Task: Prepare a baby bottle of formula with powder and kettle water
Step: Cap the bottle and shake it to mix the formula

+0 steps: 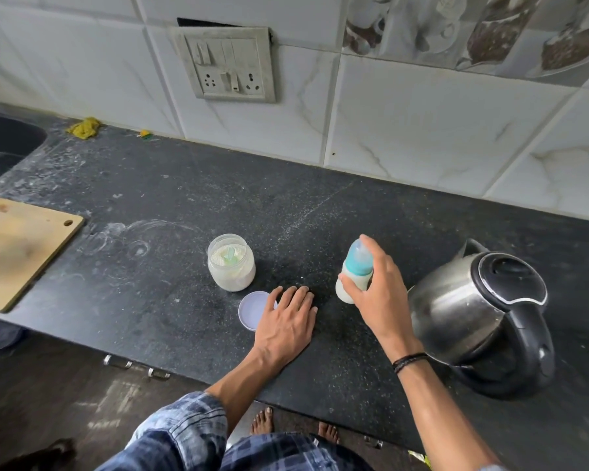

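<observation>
Teal-capped bottle (357, 264) in right hand (381, 291), left hand (288, 318) flat

The right hand (378, 294) is covering one side of the bottle (356, 263), and the bottle is blurring, so whether its base is touching the counter (184, 205) cannot be told. The left hand (288, 317) is overlapping the lid (252, 309) beside it (just a sliver). Far to that hand's left, the cutting board (21, 246) and the sink (4, 141) are running off the picture's edge. The scoop (231, 258) in the jar (232, 277) is lying half buried.
</observation>
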